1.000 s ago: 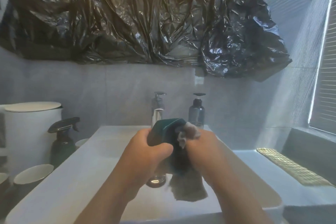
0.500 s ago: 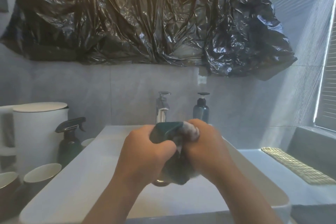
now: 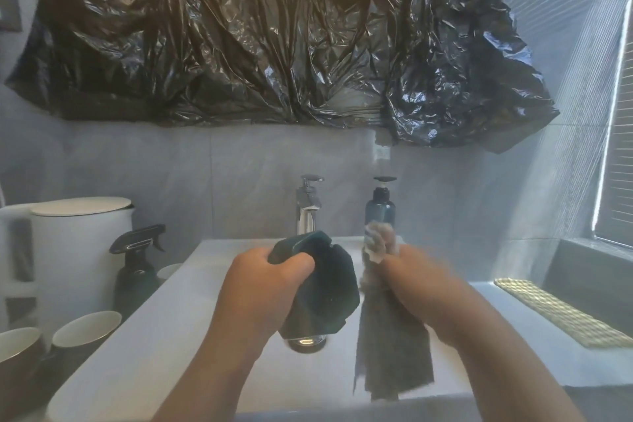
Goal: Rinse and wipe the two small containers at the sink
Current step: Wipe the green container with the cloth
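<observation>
A person's two bare hands work above a white rectangular sink (image 3: 164,325), seen from a head-worn camera looking down.

Far left of the sink, low in the picture, sit two dark cups with pale insides (image 3: 85,329). Behind them stands a tall white lidded canister (image 3: 80,243), and just left of the sink's back corner a dark spray bottle (image 3: 137,271) with a black trigger head.

Over the middle of the sink, the left hand (image 3: 263,288) has its fingers curled tightly around a small dark teal container (image 3: 322,288), thumb pressed on its upper edge. The container is tilted and hangs directly above the chrome drain (image 3: 306,343) in the sink's floor. At the back edge of the sink, behind the container, rises a chrome faucet (image 3: 308,205).

Just right of the container, not touching it, the right hand (image 3: 407,274) is closed around a grey cloth (image 3: 390,353). A pale bunched end sticks up above the fist, and the longer part hangs straight down into the sink. The hand is blurred.

Behind the right hand, at the sink's back rim, stands a dark blue pump bottle (image 3: 380,209). To the right of the sink a woven yellow mat (image 3: 561,312) lies on a ledge. On the wall above the sink, crumpled black plastic sheeting (image 3: 274,38) spreads wide.
</observation>
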The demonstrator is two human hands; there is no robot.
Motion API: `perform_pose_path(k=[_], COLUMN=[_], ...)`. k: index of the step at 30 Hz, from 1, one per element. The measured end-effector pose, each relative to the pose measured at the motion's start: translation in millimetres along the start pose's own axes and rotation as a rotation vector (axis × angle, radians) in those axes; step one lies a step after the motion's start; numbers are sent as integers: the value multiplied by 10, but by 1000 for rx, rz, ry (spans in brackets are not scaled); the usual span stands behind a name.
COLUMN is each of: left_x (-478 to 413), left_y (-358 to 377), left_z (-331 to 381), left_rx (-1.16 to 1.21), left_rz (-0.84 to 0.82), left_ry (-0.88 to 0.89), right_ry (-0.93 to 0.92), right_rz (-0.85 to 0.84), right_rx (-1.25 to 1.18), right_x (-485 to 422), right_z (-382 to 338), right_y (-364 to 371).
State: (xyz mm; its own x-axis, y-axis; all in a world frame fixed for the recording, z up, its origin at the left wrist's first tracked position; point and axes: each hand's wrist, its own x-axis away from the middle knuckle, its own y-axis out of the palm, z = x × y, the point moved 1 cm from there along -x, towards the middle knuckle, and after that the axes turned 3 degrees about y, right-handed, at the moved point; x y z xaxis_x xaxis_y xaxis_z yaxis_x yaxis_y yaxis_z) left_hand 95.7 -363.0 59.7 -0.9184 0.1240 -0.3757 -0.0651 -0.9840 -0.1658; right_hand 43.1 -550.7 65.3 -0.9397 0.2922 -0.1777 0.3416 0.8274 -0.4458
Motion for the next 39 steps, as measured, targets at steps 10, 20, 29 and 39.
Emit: perform_pose_path(k=[10, 20, 29, 39], left_x=[-9, -1, 18, 110], left_y=[-17, -36, -6, 138], left_z=[38, 49, 46, 60], left_rx=[98, 72, 69, -13], left_rz=[8, 42, 77, -77], left_ry=[-105, -51, 45, 110], right_ry=[-145, -158, -412, -116], right_rz=[-239, 140, 385, 298], right_rx=[-174, -949, 239, -3], right_x=[302, -11, 21, 30], right_z=[-364, -193, -134, -57], right_y=[256, 198, 401, 422])
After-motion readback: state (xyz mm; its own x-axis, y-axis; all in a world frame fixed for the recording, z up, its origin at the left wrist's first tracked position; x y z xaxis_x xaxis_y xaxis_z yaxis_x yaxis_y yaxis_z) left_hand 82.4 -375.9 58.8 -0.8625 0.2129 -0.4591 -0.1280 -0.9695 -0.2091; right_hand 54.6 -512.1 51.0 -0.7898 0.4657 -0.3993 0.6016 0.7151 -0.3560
